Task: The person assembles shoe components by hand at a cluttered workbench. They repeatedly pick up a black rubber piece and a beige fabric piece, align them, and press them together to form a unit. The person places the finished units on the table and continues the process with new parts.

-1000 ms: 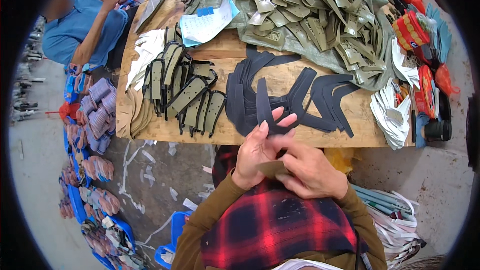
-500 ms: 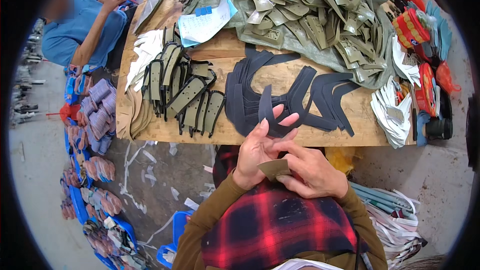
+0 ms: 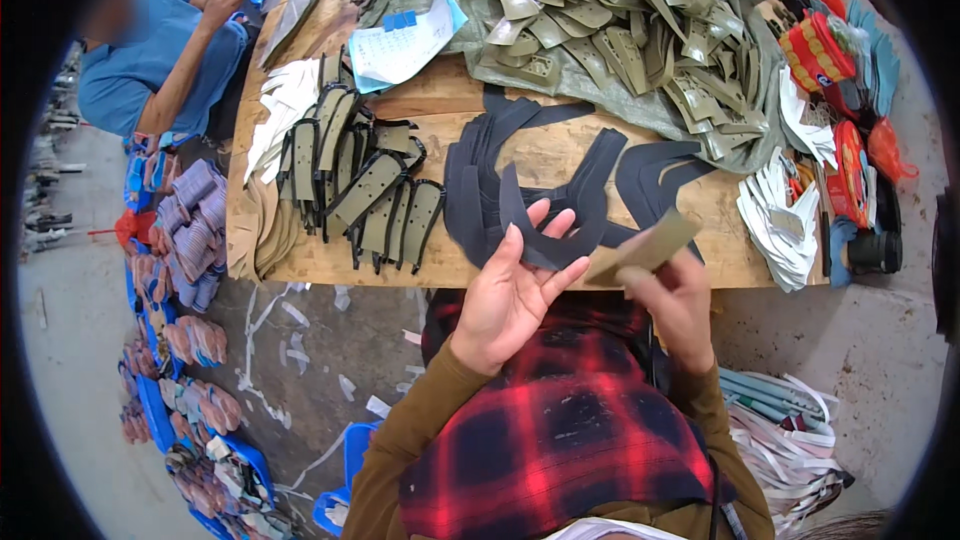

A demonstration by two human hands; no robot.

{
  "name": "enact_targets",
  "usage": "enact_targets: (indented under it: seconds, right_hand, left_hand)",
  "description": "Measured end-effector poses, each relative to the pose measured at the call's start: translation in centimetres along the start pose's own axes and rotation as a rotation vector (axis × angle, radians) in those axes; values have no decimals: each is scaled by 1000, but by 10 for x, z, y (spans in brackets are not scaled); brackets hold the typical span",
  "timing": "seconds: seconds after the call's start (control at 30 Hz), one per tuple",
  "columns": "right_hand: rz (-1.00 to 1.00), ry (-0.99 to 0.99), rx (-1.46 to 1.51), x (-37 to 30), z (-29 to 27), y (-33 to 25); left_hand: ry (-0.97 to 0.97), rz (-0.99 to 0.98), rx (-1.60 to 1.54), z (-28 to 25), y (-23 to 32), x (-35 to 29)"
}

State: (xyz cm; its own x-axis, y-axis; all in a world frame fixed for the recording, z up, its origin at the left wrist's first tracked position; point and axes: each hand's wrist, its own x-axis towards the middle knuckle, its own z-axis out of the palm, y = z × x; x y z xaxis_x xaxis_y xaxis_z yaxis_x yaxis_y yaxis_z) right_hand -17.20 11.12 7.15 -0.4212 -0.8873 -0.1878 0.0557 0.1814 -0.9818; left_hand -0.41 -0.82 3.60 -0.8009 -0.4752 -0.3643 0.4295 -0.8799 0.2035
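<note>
My left hand (image 3: 512, 305) is palm up with its fingers spread, and a black crescent-shaped piece (image 3: 518, 225) is caught among them. The fingers hide part of that piece. To its right, my right hand (image 3: 675, 305) grips a flat olive panel (image 3: 660, 240) between thumb and fingers, over the table's front edge; motion blurs both. Beyond my hands lies a stack of black curved pieces (image 3: 468, 195), with more black cut pieces (image 3: 640, 180) to the right. Left of the stack are olive panels with black edging (image 3: 375, 190), dotted with small holes.
A large heap of olive panels (image 3: 610, 15) covers a sheet at the back of the wooden table (image 3: 440, 125). White pieces (image 3: 780, 220) sit at the right edge. Paper (image 3: 410, 48) lies at back left. A person in blue (image 3: 160, 55) works at far left.
My right hand has parted from the left, moving right and up with the olive panel. My left hand has opened wider and shifted slightly left with the black piece.
</note>
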Motion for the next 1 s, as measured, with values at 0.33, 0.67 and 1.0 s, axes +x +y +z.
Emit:
enact_targets:
  seconds: [0.33,0.67,1.0]
  right_hand:
    - [-115,46,203,11,19,0]
    - [-500,-67,-418,22,14,4]
    - [-520,-114,-477,25,13,-2]
  left_hand:
    - [15,-83,64,13,-9,-6]
    - [15,-77,108,12,-11,-7]
    - [17,-75,151,14,-10,-7]
